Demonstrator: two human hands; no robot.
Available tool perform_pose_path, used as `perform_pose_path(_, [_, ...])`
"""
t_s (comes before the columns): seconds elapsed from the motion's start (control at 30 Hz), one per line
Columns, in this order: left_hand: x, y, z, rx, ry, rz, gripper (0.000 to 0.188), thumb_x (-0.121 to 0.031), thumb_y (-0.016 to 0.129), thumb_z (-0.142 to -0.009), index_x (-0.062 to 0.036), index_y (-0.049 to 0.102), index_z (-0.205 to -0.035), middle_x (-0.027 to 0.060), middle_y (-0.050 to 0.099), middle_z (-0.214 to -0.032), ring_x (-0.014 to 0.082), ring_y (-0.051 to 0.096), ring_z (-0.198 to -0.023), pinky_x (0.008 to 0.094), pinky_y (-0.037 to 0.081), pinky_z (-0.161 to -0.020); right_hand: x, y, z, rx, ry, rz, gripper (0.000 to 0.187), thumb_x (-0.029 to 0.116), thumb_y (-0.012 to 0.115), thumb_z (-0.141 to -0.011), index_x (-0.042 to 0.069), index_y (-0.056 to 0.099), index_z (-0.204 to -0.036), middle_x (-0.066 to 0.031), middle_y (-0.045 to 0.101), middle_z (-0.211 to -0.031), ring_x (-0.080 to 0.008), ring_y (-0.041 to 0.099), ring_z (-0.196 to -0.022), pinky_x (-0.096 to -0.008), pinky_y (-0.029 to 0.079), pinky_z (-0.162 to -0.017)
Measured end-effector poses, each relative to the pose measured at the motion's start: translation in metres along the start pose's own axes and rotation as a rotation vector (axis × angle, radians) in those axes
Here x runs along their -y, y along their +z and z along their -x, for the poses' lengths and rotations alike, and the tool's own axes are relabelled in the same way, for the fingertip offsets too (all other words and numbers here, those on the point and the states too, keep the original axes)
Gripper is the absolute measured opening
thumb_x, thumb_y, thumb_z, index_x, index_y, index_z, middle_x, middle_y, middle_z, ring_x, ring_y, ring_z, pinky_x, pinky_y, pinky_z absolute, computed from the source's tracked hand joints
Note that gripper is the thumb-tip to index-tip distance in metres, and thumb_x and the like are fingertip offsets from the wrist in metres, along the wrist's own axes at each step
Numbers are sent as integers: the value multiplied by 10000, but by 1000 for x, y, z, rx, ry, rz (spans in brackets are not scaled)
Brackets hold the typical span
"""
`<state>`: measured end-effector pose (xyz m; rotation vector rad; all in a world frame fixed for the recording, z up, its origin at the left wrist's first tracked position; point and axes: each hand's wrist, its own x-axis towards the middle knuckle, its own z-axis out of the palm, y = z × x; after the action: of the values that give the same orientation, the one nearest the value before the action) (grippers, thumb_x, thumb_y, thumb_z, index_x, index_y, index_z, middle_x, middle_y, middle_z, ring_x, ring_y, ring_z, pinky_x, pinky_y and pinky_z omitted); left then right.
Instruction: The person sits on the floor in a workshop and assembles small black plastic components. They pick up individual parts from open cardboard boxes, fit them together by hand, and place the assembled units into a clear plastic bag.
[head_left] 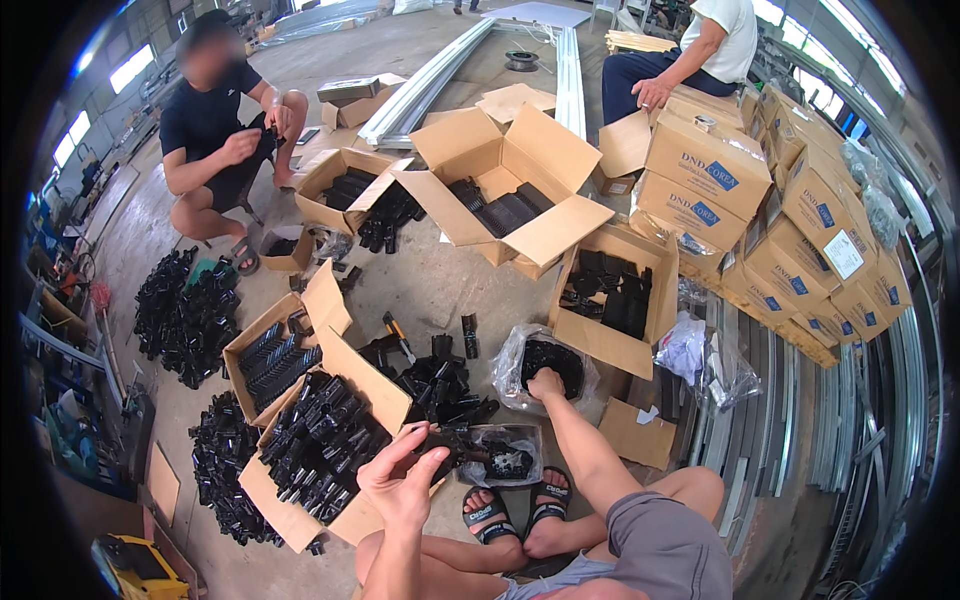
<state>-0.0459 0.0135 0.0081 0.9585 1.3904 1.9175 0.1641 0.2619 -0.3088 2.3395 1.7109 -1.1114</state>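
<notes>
My left hand (402, 478) is raised beside an open carton, its thumb and fingers pinched on a black plastic part (450, 439). My right hand (546, 384) reaches down into a clear plastic bag (507, 383) of small black pieces; its fingertips are hidden among them. A heap of black parts (436, 382) lies on the floor between the hands and the cartons. In front of my feet is a clear-wrapped tray (510, 440) with more small black pieces. Left of my left hand, a carton (376, 370) is piled with loose black parts.
An orange-handled tool (398, 335) lies by the heap. Further open cartons (560, 240) hold black parts. More black heaps (185, 315) lie at the left. A co-worker (215, 130) squats far left, handling a black piece; another person (690, 60) sits behind stacked boxes (700, 170) at the right.
</notes>
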Motion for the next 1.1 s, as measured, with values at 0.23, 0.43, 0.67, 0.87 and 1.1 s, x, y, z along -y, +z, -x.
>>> perform_pose_path(0.23, [-3,-1,1,5,-47,27,337,129,808,-730,39,743,-1049,159,729,-1084,175,684,-999,292,561,-877,8,-9,7,98,-35,54,416,104,609,-807,-25,674,-1197,-249,613,-1313,-375,574,-1262,-415,469,-1056])
perform_pose_path(0.43, [-2,-4,2,-4,-56,31,329,136,795,-747,38,739,-1057,133,726,-1081,151,669,-988,281,560,-864,11,-9,19,-84,42,-62,380,76,625,-794,-22,683,-1157,-254,653,-1227,-368,606,-1213,-407,478,-1041])
perform_pose_path(0.67, [-5,-5,2,-2,-99,98,314,121,787,-771,22,742,-1066,102,725,-1071,115,659,-927,247,552,-804,-1,-32,55,-304,-279,-377,307,110,691,-825,69,685,-1130,-156,720,-957,-276,695,-893,-383,542,-784])
perform_pose_path(0.87, [-6,-8,-4,24,-224,-128,293,14,795,-811,1,745,-1100,77,746,-975,99,663,-838,238,537,-799,39,-100,219,145,-590,-979,230,99,619,-942,79,631,-1171,-8,691,-937,-80,631,-823,-239,470,-667])
perform_pose_path(1.1, [-10,-9,10,26,-190,216,332,50,780,-818,21,715,-1142,47,737,-906,52,638,-768,197,512,-702,80,-122,354,-19,-1003,-958,151,40,742,-879,16,715,-1026,-53,722,-953,-59,598,-796,-217,481,-727])
